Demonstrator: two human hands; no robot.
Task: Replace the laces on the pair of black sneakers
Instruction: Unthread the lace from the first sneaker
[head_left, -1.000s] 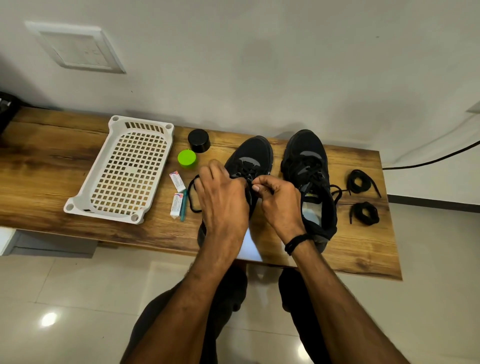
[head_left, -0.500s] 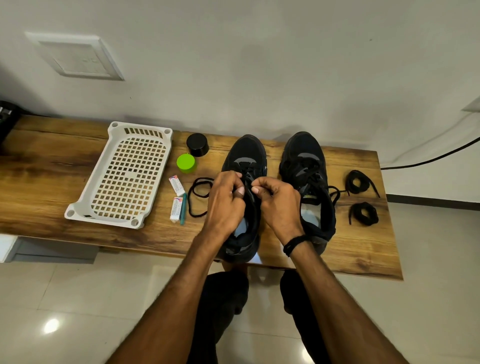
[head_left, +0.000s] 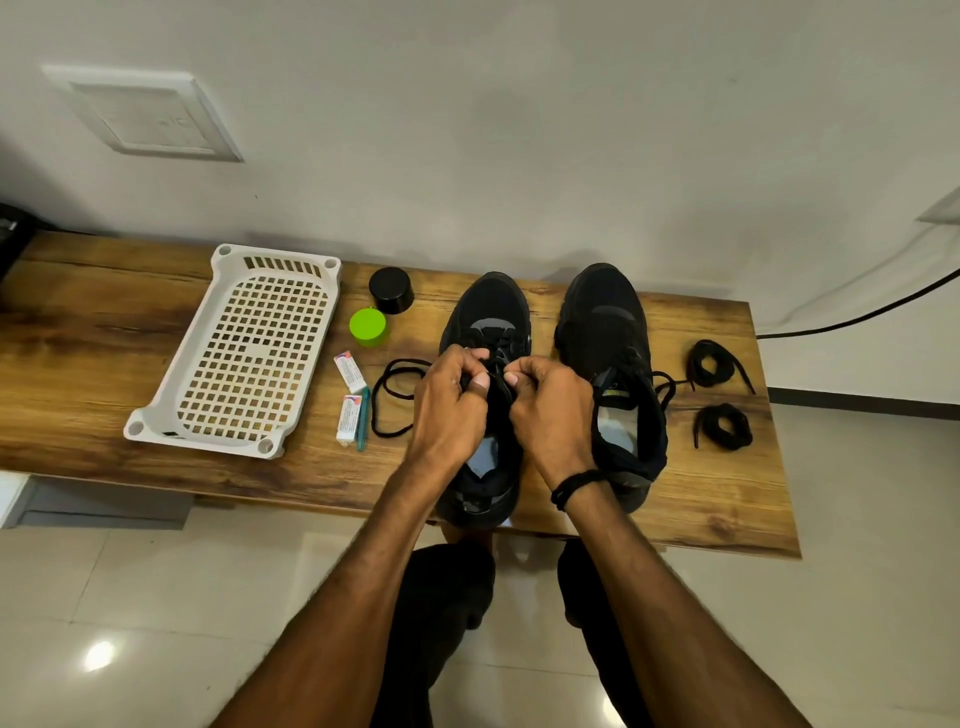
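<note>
Two black sneakers stand side by side on the wooden bench (head_left: 727, 499), toes toward the wall. Over the eyelets of the left sneaker (head_left: 491, 312), my left hand (head_left: 449, 405) and my right hand (head_left: 550, 410) each pinch its black lace with curled fingers. A loose loop of that lace (head_left: 395, 395) trails onto the bench to the left. The right sneaker (head_left: 605, 322) sits untouched with its lace still threaded. Two coiled black laces, the far coil (head_left: 714, 364) and the near coil (head_left: 724, 426), lie at the right.
A white perforated basket (head_left: 156, 421) lies at the left. Beside it are a black cap (head_left: 390, 290), a green cap (head_left: 368, 326), two small tubes (head_left: 349, 371) and a teal tool (head_left: 362, 426). A black cable (head_left: 852, 317) runs along the wall at right. Tiled floor lies below.
My left hand came off the shoe's left side and moved to the eyelets, meeting my right hand there. The lace loop on the bench became uncovered.
</note>
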